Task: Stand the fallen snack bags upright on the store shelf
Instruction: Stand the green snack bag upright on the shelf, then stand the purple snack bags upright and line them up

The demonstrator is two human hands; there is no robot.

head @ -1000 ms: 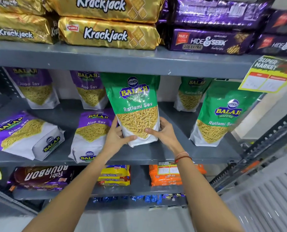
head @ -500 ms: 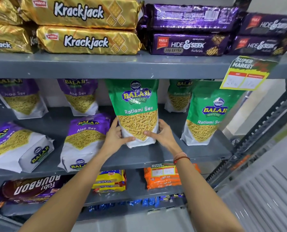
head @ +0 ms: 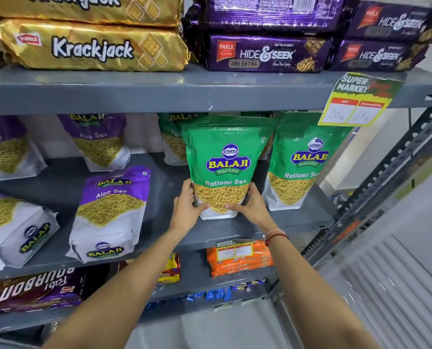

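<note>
A green Ratlami Sev bag stands upright on the grey middle shelf. My left hand grips its lower left side and my right hand grips its lower right side. Another green Ratlami Sev bag stands upright just to its right. A purple Aloo Sev bag lies tilted back on the shelf to the left. A second purple bag lies fallen at the far left.
Two purple Aloo Sev bags and a green bag stand at the shelf's back. Krackjack packs and Hide & Seek packs fill the shelf above. A price tag hangs at right. The slotted upright borders the right side.
Both hands have shifted the green bag rightward, closer to the other upright green bag. The view has moved in closer and turned a little.
</note>
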